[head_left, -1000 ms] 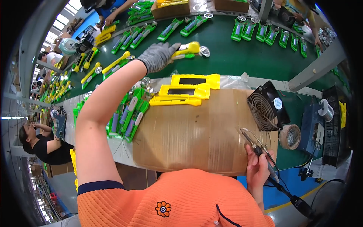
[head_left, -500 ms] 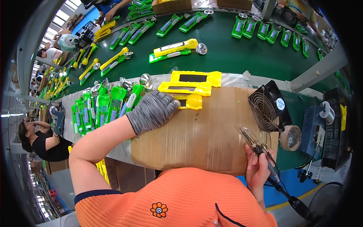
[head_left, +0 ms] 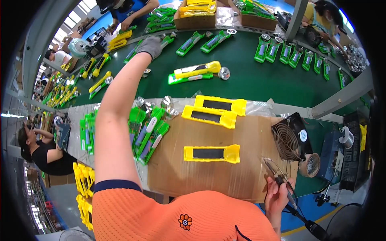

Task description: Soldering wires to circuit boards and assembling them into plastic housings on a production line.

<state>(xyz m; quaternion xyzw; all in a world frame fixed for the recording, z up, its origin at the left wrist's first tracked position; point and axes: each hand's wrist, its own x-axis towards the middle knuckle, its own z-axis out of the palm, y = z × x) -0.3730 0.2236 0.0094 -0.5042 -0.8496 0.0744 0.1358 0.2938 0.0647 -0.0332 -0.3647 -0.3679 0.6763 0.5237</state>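
Observation:
My left hand (head_left: 150, 47), in a grey knit glove, reaches far across to the green belt. It is over a green flashlight housing (head_left: 168, 39); its fingers are too blurred and hidden to show a grip. My right hand (head_left: 277, 196) is closed around a soldering iron (head_left: 281, 182) at the right of the cardboard (head_left: 169, 176). A single yellow flashlight cover (head_left: 212, 153) with a dark panel lies on the cardboard, near its middle. Behind it are two more yellow covers (head_left: 209, 116). Green housings with wires and reflectors (head_left: 150, 134) are heaped left of the cardboard, partly behind my left arm.
A black fan (head_left: 290, 136), a round tub (head_left: 310, 164) and a blue soldering station with a solder spool (head_left: 346, 137) stand at the right. A yellow-and-green pair (head_left: 195, 72) lies on the belt (head_left: 241, 76). Co-workers sit across it. A metal post (head_left: 341, 96) rises at right.
My left hand has left the yellow covers and stretched to the far belt. One cover now lies nearer me, apart from the others. My right hand still holds the soldering iron. The view has shifted.

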